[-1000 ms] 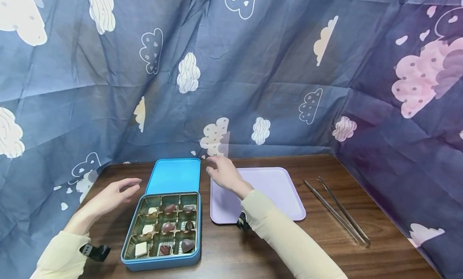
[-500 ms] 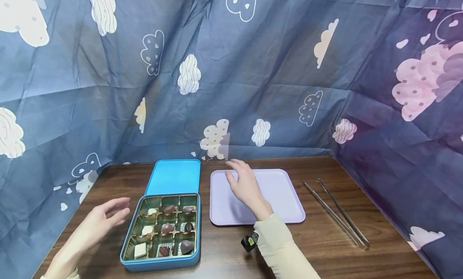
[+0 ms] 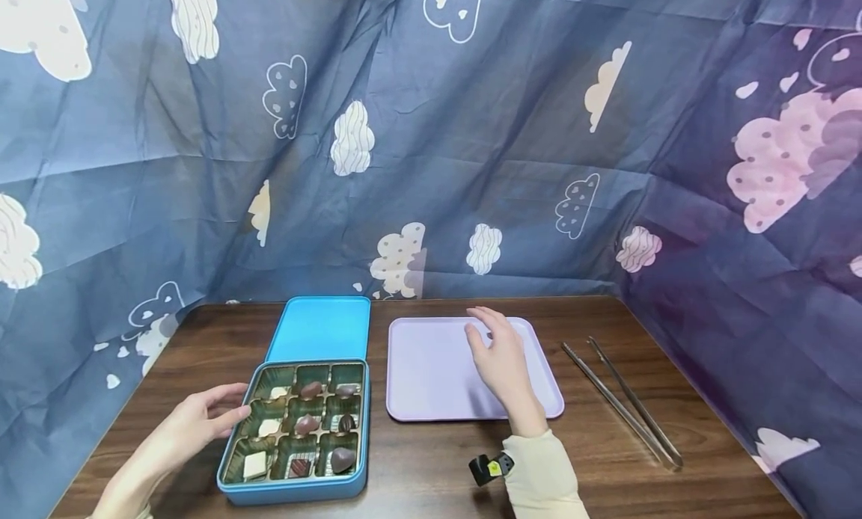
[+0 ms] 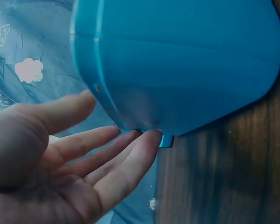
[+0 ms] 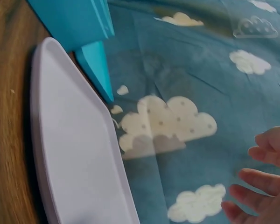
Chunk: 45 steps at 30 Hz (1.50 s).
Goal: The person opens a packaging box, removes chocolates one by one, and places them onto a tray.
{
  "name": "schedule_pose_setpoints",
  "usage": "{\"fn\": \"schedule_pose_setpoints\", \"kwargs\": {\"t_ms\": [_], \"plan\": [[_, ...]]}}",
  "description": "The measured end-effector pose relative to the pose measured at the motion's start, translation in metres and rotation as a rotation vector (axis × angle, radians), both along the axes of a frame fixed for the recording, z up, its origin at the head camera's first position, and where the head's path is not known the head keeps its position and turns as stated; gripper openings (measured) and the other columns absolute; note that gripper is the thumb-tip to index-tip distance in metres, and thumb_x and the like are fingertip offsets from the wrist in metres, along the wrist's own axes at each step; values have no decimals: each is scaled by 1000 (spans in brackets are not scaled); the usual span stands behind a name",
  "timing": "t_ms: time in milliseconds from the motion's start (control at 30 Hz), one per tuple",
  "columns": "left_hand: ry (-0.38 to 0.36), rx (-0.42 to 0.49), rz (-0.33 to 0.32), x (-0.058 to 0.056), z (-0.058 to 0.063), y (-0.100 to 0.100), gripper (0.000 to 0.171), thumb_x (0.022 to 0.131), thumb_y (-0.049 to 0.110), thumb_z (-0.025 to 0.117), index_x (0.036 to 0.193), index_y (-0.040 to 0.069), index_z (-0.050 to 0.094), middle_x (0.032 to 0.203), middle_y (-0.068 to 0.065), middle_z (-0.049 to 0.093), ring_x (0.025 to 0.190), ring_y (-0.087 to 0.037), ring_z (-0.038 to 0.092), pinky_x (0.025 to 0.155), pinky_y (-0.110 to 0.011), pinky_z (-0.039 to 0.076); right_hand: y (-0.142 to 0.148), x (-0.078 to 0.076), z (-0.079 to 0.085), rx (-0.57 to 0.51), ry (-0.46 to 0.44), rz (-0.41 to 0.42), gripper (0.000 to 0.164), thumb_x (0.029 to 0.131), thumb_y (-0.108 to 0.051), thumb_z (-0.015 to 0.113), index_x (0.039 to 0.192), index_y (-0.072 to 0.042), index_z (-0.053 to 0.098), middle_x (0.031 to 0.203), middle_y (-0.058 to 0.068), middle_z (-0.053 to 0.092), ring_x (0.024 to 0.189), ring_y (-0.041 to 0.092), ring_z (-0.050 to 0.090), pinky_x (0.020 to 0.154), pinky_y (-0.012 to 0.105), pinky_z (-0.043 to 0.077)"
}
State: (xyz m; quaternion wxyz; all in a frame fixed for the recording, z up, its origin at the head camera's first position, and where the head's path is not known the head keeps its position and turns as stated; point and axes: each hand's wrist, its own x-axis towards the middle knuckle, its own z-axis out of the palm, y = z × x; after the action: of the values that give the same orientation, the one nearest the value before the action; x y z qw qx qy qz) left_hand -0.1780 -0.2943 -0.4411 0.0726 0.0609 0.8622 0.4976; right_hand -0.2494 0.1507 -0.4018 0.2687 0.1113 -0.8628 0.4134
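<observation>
A blue tin (image 3: 296, 491) stands on the left part of the table, its gold insert holding chocolates of white, brown and dark kinds, one per compartment. My left hand (image 3: 191, 427) is at the tin's left side, with fingers relaxed and fingertips right at its wall. In the left wrist view, the thumb of that hand (image 4: 84, 154) lies near the tin's rim and the other fingers by its side (image 4: 186, 79). Over the right part of a lilac tray (image 3: 431, 369) hovers my right hand (image 3: 505, 362), fingers loosely spread and holding nothing.
The bright blue lid (image 3: 323, 328) lies folded back behind the tin. Long metal tongs (image 3: 626, 407) rest to the right of the tray on the brown wooden table (image 3: 417, 474). A blue cloud-print cloth (image 3: 417, 130) hangs close behind and at both sides.
My right hand has moved right, from the tray's back left corner to over its right part. The left hand has come down and closer to the tin's left side.
</observation>
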Motion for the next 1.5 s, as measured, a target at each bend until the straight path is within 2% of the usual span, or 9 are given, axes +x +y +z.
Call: {"fn": "schedule_pose_setpoints", "kwargs": {"t_ms": [167,333,500,633,700,833,1033,1267,1500], "plan": [[-17,-36,-21,-2,-2,-5,60,96,19,64,136,-19,38,130,-34,51,105,-33,63,75,-32,55,19,4,-3,-48,11,-42,27,93,-10,64,119,-5,68,124,11,63,113,28,58,86,45,51],[-9,-26,-70,-4,-3,-11,61,94,15,67,136,-19,39,126,-32,54,104,-34,63,76,-32,54,44,4,-9,-83,-5,-101,25,93,-8,64,118,-4,69,118,14,65,106,31,62,84,47,52],[23,-24,-142,-9,-3,-13,59,91,16,70,133,-15,43,118,-26,59,101,-30,63,77,-29,53,81,9,-20,-44,-51,-228,25,94,-11,63,118,-6,69,106,14,69,91,28,65,79,41,50],[13,11,-177,-15,-3,-15,55,90,14,71,130,-13,43,109,-19,58,95,-23,61,75,-32,54,112,13,-27,-44,-107,-283,27,96,-14,62,120,-5,68,109,15,70,100,31,65,85,43,46],[-4,30,-194,-17,-3,-17,55,90,12,70,129,-12,42,106,-18,56,93,-21,60,74,-33,54,126,15,-30,-48,-139,-300,28,97,-16,61,122,-5,66,113,17,68,110,34,61,91,46,44],[-39,79,-236,-21,-3,-20,54,91,10,68,129,-13,37,103,-18,51,92,-19,60,75,-36,55,155,18,-39,-28,-192,-330,32,98,-21,58,125,-5,64,118,20,65,117,39,56,94,52,40],[-52,111,-291,-23,-6,-24,50,94,8,64,129,-9,34,102,-17,49,91,-17,59,76,-35,54,191,26,-51,77,-280,-341,37,96,-21,61,127,-1,60,121,26,62,112,47,54,90,57,40],[-42,115,-306,-26,-8,-27,49,93,7,64,128,-10,34,99,-15,50,89,-15,59,76,-32,53,218,36,-59,138,-420,-350,52,94,-30,65,132,3,52,129,30,54,118,52,47,92,60,35],[-36,93,-303,-27,-7,-27,48,94,10,65,127,-9,36,95,-12,50,85,-14,57,75,-28,51,234,43,-64,181,-461,-374,62,92,-34,68,133,7,47,129,32,52,117,54,44,94,61,30]]}}
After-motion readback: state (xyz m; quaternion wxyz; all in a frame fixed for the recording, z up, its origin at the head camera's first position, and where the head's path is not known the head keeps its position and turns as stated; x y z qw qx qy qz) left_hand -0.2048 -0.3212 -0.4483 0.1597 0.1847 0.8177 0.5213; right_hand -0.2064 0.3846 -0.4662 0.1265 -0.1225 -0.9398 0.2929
